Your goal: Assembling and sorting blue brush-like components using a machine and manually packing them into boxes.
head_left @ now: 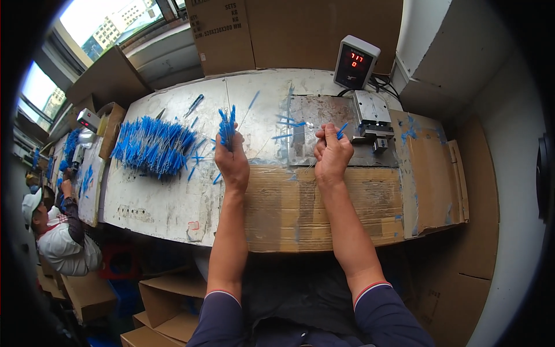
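Left hand point(233, 163) has its fingers clamped round a bunch of thin blue-tipped plastic strands point(226, 126), held upright to the left of the small grey metal press point(372, 120) on the counter point(173, 196). Right hand point(331, 153) pinches one strand point(342, 129) just beside the press. A large blue heap point(151, 144) lies further left, judged unprocessed: most work remains

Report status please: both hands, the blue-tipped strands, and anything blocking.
Left hand shut on bundle of thin blue-tipped strands. Right hand pinching single blue-tipped strand beside small metal press. Nothing between hand and press.
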A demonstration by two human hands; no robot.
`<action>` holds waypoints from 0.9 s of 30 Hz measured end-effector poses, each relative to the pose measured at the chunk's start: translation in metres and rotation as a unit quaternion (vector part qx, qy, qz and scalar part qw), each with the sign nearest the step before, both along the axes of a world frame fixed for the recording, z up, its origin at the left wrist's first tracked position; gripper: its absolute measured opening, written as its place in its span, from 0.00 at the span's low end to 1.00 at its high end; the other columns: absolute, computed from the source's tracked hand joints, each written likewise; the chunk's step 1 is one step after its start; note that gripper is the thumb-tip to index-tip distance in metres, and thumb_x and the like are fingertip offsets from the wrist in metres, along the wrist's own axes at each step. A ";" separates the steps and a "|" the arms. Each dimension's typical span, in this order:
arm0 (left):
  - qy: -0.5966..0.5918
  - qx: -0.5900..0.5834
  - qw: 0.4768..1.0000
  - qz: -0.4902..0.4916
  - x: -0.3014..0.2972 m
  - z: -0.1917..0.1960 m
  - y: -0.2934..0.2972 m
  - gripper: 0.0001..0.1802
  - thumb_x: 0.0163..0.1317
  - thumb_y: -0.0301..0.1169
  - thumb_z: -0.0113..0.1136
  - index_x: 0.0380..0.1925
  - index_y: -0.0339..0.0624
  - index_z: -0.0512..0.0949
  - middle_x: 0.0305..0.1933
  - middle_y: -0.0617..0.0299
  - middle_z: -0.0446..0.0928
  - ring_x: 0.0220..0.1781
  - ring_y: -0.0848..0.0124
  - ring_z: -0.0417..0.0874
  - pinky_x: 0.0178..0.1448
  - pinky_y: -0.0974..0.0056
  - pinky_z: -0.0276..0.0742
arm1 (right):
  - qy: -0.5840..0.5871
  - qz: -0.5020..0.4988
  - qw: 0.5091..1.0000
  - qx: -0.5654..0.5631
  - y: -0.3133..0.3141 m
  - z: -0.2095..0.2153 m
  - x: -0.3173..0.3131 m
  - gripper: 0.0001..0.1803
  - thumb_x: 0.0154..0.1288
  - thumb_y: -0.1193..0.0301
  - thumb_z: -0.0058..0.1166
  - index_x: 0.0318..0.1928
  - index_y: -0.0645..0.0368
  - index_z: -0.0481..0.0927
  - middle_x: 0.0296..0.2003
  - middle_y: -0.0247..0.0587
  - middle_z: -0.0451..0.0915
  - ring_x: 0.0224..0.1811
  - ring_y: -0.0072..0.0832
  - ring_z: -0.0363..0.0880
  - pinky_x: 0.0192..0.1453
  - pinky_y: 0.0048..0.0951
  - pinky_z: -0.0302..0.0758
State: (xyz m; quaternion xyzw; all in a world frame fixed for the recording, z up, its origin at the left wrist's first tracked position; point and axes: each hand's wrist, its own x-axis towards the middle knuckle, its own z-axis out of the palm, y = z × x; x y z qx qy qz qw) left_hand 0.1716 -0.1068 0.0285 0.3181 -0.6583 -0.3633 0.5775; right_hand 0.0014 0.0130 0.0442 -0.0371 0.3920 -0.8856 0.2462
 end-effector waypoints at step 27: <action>0.244 0.218 0.917 -0.226 -0.011 0.024 0.012 0.07 0.80 0.32 0.54 0.49 0.42 0.74 0.57 0.49 0.83 0.55 0.59 0.87 0.57 0.58 0.83 | -0.031 0.274 0.961 0.011 -0.011 -0.011 0.039 0.07 0.75 0.72 0.61 0.44 0.63 0.80 0.34 0.44 0.85 0.14 0.10 0.59 0.16 0.15 0.54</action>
